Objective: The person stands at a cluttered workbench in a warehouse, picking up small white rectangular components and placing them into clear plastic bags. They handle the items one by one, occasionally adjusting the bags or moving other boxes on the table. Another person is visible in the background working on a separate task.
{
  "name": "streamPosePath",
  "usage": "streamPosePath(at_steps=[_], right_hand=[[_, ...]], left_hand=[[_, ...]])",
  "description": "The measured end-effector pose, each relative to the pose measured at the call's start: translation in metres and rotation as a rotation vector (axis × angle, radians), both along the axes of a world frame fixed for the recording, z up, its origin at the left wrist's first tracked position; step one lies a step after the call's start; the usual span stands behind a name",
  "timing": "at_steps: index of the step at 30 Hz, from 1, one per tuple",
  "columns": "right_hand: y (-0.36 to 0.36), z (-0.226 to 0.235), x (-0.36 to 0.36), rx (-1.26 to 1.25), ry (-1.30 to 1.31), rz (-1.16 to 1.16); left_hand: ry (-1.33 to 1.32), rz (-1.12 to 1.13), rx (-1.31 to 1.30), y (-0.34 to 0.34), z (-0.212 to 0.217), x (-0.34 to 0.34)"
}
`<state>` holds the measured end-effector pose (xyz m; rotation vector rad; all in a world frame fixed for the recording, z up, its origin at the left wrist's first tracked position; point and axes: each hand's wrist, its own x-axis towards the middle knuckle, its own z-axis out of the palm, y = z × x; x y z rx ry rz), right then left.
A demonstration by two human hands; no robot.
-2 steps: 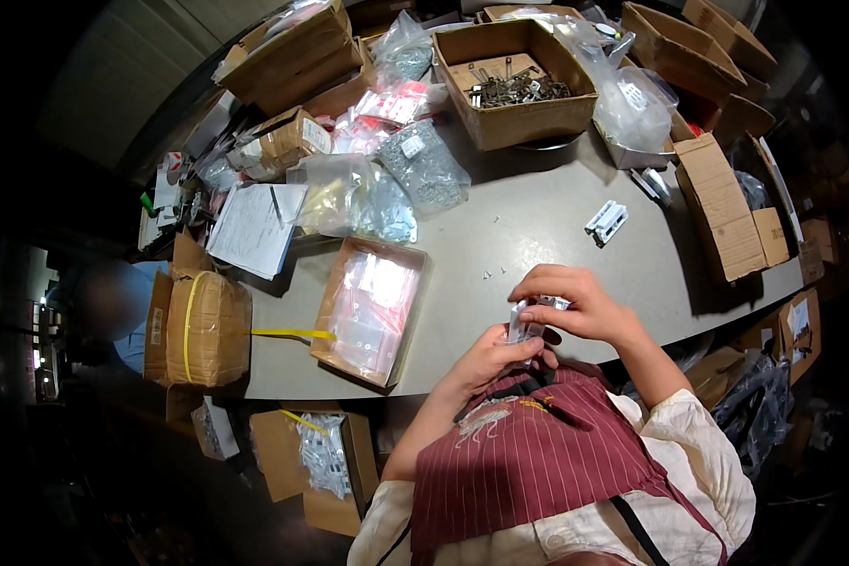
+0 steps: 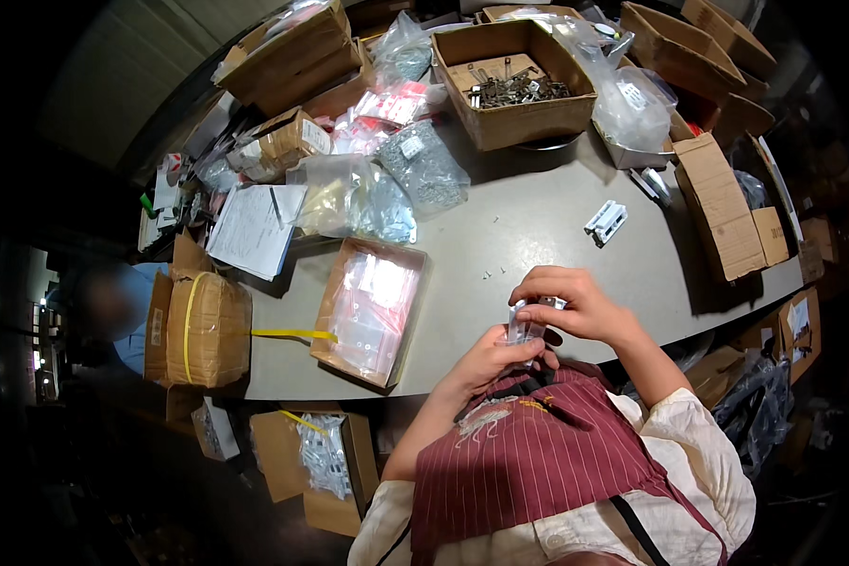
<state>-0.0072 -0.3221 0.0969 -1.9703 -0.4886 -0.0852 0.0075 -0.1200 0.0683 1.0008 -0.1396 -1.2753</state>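
So both hands are close together near the front edge of the tabletop (image 2: 538, 241), just above the maroon apron (image 2: 509, 462), and they're both on the same small whitish piece (image 2: 516, 330). It sits right between them, roughly upright. The left hand (image 2: 500, 353) grips it from below with the thumb across the near side, and the right hand (image 2: 577, 302) comes over from the right, thumb and fingers pinching the upper part. Fingers cover a lot of it, so I can't tell its full shape.

Some tiny pale bits (image 2: 487, 276) lie on the tabletop just past the hands, a bit left. A white part (image 2: 607, 223) with dark bits lies farther out to the right, touching neither hand. Off to the left there's an open shallow box (image 2: 409, 321) with clear plastic packets (image 2: 373, 307) in it
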Motion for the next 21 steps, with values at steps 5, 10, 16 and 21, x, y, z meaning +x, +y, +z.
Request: streamPosePath(at_steps=[5,10,16,21], right_hand=[[0.013,-0.02,-0.003,0.116,0.134,-0.23],[0.031,-0.035,-0.005,0.053,0.158,-0.179],[0.025,-0.021,-0.016,0.067,0.045,-0.344],[0.027,-0.019,-0.011,0.185,0.122,-0.27]], left_hand=[[-0.154,0.061,-0.032,-0.001,0.008,0.0],[-0.034,0.129,-0.165,0.013,-0.053,-0.001],[-0.118,0.203,-0.143,-0.002,-0.048,0.0],[-0.077,0.155,-0.239,0.003,-0.044,-0.004]])
